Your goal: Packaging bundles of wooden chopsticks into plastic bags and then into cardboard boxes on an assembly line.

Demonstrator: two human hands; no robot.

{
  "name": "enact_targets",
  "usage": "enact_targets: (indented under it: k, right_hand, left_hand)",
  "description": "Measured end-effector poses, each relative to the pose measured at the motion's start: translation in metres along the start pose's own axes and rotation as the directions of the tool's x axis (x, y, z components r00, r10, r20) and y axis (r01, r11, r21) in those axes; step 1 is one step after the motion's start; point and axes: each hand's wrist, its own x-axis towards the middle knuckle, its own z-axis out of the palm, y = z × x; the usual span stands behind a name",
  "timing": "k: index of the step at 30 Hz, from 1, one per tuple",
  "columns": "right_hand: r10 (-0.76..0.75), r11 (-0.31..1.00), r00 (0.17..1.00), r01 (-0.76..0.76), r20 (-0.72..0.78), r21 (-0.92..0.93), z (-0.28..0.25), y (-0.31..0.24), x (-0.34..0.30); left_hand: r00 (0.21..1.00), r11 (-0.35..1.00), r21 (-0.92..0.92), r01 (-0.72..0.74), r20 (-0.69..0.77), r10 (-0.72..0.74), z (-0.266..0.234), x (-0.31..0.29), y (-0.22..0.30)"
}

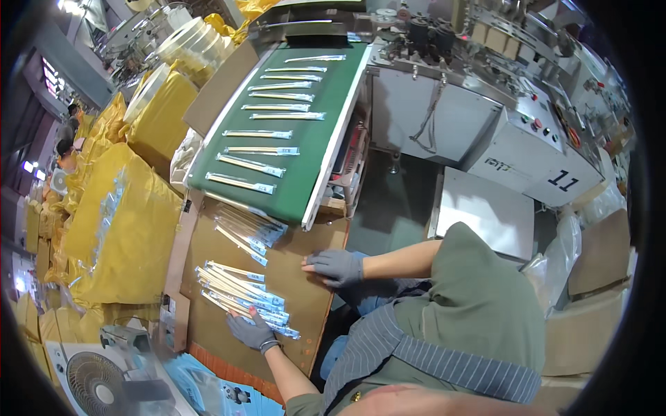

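My left hand (253, 331), in a grey glove, lies with fingers spread on the near end of a fanned pile of wrapped chopsticks (239, 288) on a brown cardboard sheet (305, 298). My right hand (335, 267), also gloved, rests flat on the cardboard to the right of the pile and holds nothing. A second loose heap of wrapped chopsticks (248, 232) lies at the foot of a green conveyor belt (316, 139). Along the belt, single packets such as one wrapped pair (241, 183) lie crosswise, spaced apart.
Yellow sacks (121, 222) are stacked at the left, with other people beyond them. A white fan (94, 385) stands at the lower left. A grey-white machine housing (527, 149) with buttons fills the right. Cardboard boxes (590, 312) stand at the far right.
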Motion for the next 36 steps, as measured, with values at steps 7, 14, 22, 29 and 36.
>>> enact_targets:
  k: [7,14,22,29,36]
  right_hand:
    - [-0.310,0.882,0.874,0.117,-0.374,-0.457,-0.169,0.047,0.114]
    - [0.492,0.278,0.486,-0.874,-0.723,-0.399,-0.327,0.251,0.187]
    - [0.359,0.842,0.920,-0.392,-0.159,-0.370,-0.219,0.166,0.241]
    - [0.050,0.871,0.998,-0.025,0.038,-0.491,-0.059,0.011,0.225]
    - [0.784,0.619,0.607,-0.782,0.130,-0.076,0.017,0.071,0.264]
  left_hand:
    - [0.997,0.996,-0.082,0.031,0.069,-0.026,-0.007,-0.001,0.009]
    - [0.999,0.994,-0.107,0.020,0.044,-0.016,-0.015,-0.001,0.018]
    - [0.999,0.992,-0.114,0.047,0.015,-0.046,-0.019,-0.004,0.017]
    - [1.000,0.999,-0.040,0.006,0.029,-0.005,-0.012,0.003,0.015]
    - [0.785,-0.087,-0.850,0.519,0.514,-0.345,-0.019,0.060,0.066]
